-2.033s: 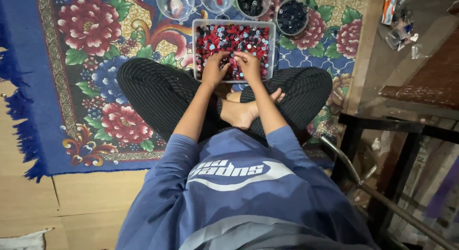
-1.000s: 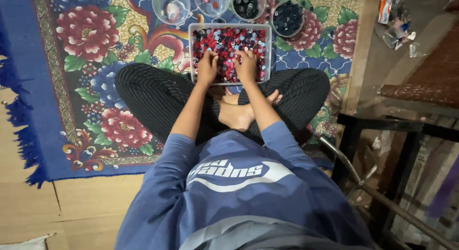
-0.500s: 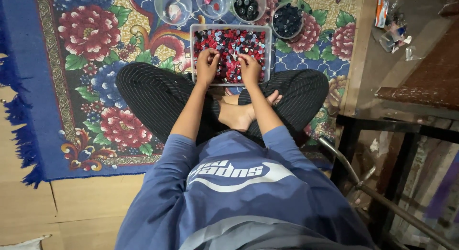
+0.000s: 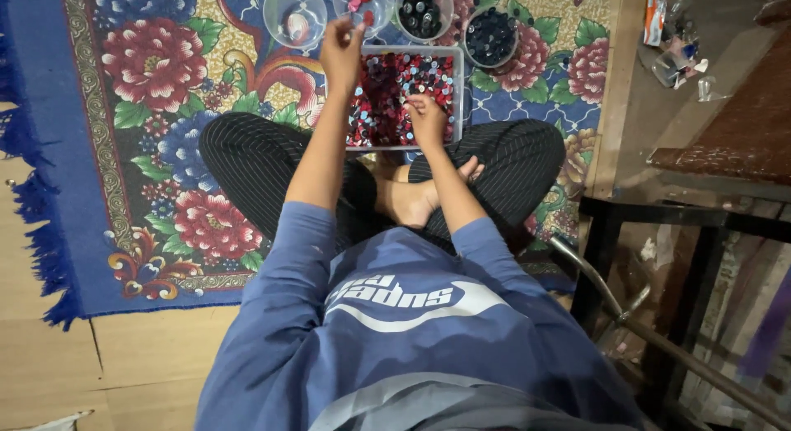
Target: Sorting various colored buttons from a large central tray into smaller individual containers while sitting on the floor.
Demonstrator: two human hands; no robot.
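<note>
I sit cross-legged on a flowered carpet. In front of my legs stands a clear rectangular tray full of small red, blue and black round pieces. My left hand is lifted above the tray's far left corner, its fingers bunched and pointing at a clear bowl of red pieces. Anything between those fingertips is too small to see. My right hand rests in the tray, fingers spread down onto the pieces.
Beyond the tray stands a row of clear bowls: one almost empty, one with black pieces, one with dark blue pieces. A dark metal frame and clutter stand on the right. Wooden floor lies behind the carpet edge.
My left hand has risen out of the tray and moved forward to the bowl of red pieces. The right hand stays in the tray.
</note>
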